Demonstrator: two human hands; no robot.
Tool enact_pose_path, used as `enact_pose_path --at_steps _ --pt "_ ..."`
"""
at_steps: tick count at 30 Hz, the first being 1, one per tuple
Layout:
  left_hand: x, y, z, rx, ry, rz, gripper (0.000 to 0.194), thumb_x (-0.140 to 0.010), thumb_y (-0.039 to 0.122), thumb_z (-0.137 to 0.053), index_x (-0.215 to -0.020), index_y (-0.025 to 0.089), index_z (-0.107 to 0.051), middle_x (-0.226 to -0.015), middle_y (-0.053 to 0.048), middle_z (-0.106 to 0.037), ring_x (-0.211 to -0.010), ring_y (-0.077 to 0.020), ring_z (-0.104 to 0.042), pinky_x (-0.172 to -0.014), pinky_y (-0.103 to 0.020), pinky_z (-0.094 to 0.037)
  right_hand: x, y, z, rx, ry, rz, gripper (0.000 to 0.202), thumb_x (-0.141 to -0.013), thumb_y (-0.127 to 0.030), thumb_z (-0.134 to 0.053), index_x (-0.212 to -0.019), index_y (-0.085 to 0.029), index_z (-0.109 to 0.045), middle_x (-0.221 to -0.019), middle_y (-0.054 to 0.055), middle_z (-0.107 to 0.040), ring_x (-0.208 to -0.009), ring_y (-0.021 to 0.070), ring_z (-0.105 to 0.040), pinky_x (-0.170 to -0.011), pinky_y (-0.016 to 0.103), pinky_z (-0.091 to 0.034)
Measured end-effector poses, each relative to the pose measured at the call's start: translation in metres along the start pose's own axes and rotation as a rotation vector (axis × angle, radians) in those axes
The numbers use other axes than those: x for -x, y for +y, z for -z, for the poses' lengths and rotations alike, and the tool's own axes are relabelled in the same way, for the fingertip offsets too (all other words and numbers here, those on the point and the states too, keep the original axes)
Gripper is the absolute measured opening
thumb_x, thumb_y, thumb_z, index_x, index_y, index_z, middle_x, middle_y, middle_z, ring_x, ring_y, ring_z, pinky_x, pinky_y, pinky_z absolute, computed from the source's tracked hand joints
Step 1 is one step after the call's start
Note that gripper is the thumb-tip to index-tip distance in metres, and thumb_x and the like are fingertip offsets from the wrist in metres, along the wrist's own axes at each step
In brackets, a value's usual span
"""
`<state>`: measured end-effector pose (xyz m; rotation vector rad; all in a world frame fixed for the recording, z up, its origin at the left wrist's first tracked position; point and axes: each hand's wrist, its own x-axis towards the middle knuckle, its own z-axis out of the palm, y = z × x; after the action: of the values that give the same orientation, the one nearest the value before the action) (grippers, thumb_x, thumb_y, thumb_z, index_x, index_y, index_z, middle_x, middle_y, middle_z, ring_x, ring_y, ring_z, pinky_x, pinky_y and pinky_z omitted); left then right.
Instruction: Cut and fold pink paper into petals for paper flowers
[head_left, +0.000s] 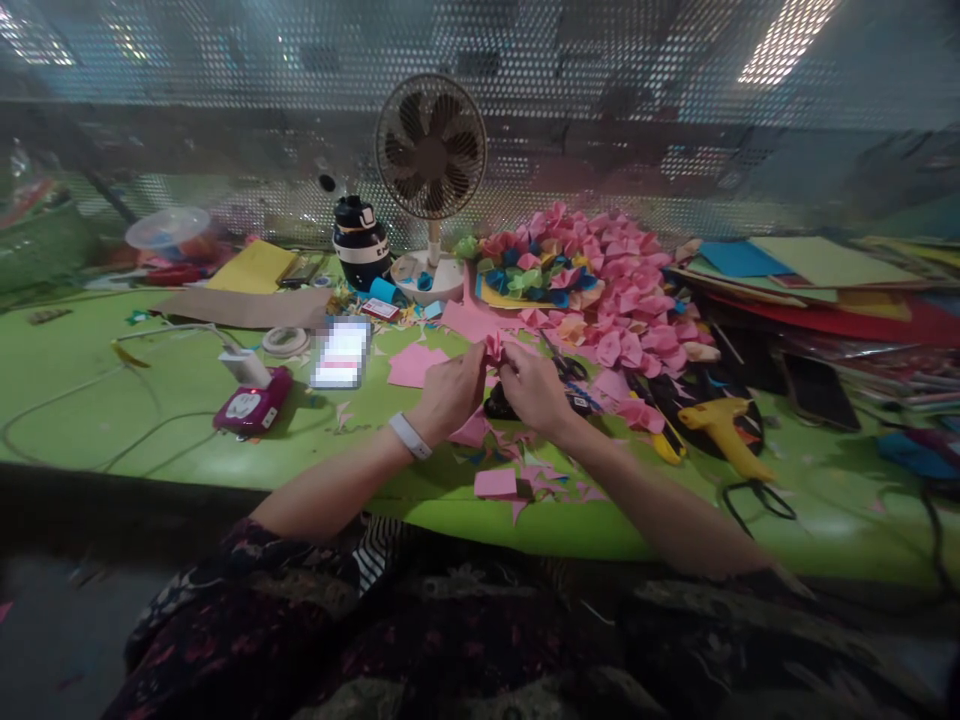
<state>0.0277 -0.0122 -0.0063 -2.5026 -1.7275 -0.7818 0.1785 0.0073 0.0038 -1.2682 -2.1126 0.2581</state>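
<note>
My left hand (454, 384) and my right hand (532, 388) meet above the table, their fingers pinched on a small pink paper flower (493, 346). The fingertips cover part of the folded paper. Just left of them lie pink paper squares (415, 366). Behind my right hand is a pair of dark scissors (568, 366), and a black object (498, 403) sits partly hidden beneath the hands. Nearer to me rests a small pink stack of paper (496, 484) among pink scraps.
A large heap of pink paper flowers (626, 290) rises at back right, beside a fan (432, 160) and a dark bottle (361, 245). A yellow glue gun (726, 432) lies right. On the left are a lit phone (342, 354), tape roll (286, 342) and corded purple box (253, 404).
</note>
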Motion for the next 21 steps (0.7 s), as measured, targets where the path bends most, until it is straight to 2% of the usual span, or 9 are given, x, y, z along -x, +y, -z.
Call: enact_pose_path --at_steps 3,6,9,12,14,16,19,21 --pt "0.002 0.002 0.001 -0.02 -0.03 0.005 0.03 -0.099 0.013 -0.035 -0.125 0.01 -0.051 -0.088 -0.012 -0.071 -0.082 -0.0235 -0.072 -0.065 -0.029 -0.049 0.004 -0.007 -0.001 0.064 -0.08 -0.026 0.021 -0.089 -0.015 -0.037 -0.086 -0.02 -0.057 -0.071 0.007 -0.066 -0.061 0.0216 -0.056 -0.062 0.03 -0.035" --pt "0.004 0.006 0.001 -0.057 -0.07 -0.01 0.033 -0.095 0.009 -0.041 -0.127 0.008 -0.049 -0.095 -0.014 -0.072 -0.087 -0.0239 -0.072 -0.069 -0.03 -0.051 0.009 -0.014 -0.001 0.158 -0.149 -0.044 0.024 -0.091 -0.014 -0.036 -0.098 -0.017 -0.06 -0.079 0.011 -0.072 -0.066 0.0234 -0.061 -0.062 0.031 -0.035" --pt "0.006 0.012 0.002 -0.104 -0.107 -0.012 0.032 -0.095 0.01 -0.043 -0.126 0.007 -0.049 -0.094 -0.015 -0.072 -0.088 -0.025 -0.073 -0.069 -0.031 -0.052 0.013 -0.019 -0.001 0.213 -0.201 -0.019 0.03 -0.088 -0.011 -0.041 -0.113 -0.013 -0.058 -0.087 0.014 -0.075 -0.074 0.0249 -0.066 -0.063 0.03 -0.037" --pt "0.007 0.015 0.001 -0.124 -0.075 -0.012 0.03 -0.097 0.011 -0.041 -0.126 0.006 -0.05 -0.096 -0.016 -0.072 -0.088 -0.025 -0.073 -0.067 -0.03 -0.051 0.016 -0.02 -0.002 0.245 -0.189 0.022 0.036 -0.082 -0.01 -0.046 -0.117 -0.011 -0.057 -0.09 0.016 -0.075 -0.079 0.0262 -0.067 -0.065 0.031 -0.039" --pt "0.006 0.012 0.0 -0.105 -0.04 -0.032 0.032 -0.097 0.01 -0.04 -0.127 0.005 -0.049 -0.097 -0.017 -0.072 -0.087 -0.0247 -0.073 -0.066 -0.03 -0.051 0.015 -0.017 -0.003 0.23 -0.166 0.036 0.035 -0.082 -0.01 -0.048 -0.115 -0.012 -0.058 -0.088 0.015 -0.075 -0.076 0.0263 -0.067 -0.065 0.031 -0.04" --pt "0.003 0.006 -0.002 -0.052 -0.008 -0.049 0.031 -0.096 0.01 -0.04 -0.125 0.007 -0.051 -0.091 -0.015 -0.072 -0.081 -0.023 -0.072 -0.064 -0.028 -0.049 0.011 -0.012 -0.003 0.178 -0.131 0.031 0.029 -0.085 -0.013 -0.045 -0.109 -0.015 -0.061 -0.082 0.013 -0.074 -0.07 0.0247 -0.065 -0.062 0.031 -0.039" --pt "-0.004 -0.007 -0.003 0.079 0.041 -0.02 0.022 -0.099 0.017 -0.039 -0.109 0.014 -0.059 -0.076 -0.007 -0.069 -0.065 -0.0191 -0.066 -0.059 -0.027 -0.043 0.001 -0.001 0.0 0.037 -0.067 0.014 0.022 -0.087 -0.017 -0.043 -0.09 -0.02 -0.065 -0.071 0.006 -0.07 -0.062 0.0206 -0.061 -0.06 0.029 -0.04" --pt "-0.01 -0.015 -0.001 0.196 0.088 0.013 0.019 -0.098 0.019 -0.042 -0.097 0.017 -0.061 -0.075 -0.006 -0.068 -0.064 -0.0179 -0.063 -0.059 -0.026 -0.04 -0.006 0.006 0.002 -0.102 -0.034 0.001 0.02 -0.084 -0.016 -0.045 -0.081 -0.021 -0.065 -0.07 0.003 -0.069 -0.065 0.0188 -0.062 -0.063 0.028 -0.044"
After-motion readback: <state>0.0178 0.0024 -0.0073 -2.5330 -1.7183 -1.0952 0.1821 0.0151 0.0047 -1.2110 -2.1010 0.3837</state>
